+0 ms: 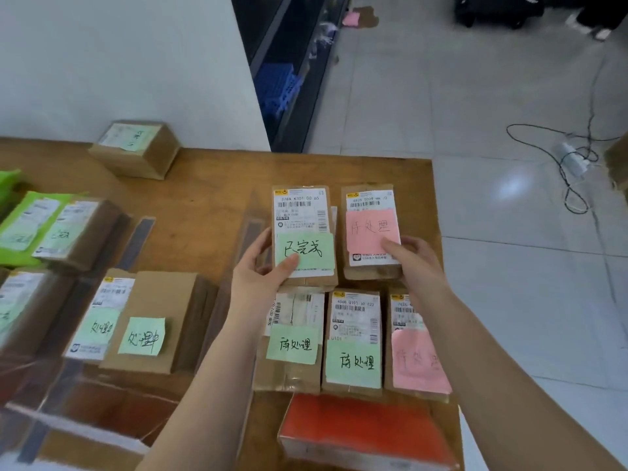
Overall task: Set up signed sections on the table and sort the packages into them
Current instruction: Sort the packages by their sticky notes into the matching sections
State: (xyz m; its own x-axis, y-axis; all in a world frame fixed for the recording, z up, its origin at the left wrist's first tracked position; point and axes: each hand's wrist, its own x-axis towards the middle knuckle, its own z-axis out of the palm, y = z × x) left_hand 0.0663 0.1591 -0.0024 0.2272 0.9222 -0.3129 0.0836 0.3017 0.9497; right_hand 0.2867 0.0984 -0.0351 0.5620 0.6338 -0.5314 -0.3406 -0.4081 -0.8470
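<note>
Gripping two packages, left hand green-noted package, right hand pink-noted package

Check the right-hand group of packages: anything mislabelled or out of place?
One stands out: the package under the left hand carries a green note reading 已完成, while its neighbours' notes, like the pink one under the right hand and the green one in the nearer row, appear to read 待处理.

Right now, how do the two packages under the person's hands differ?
The left package carries a green note under the left hand; the right package carries a pink note under the right hand. The handwriting on each differs. Both are brown, with printed barcode labels, lying flat side by side.
</note>
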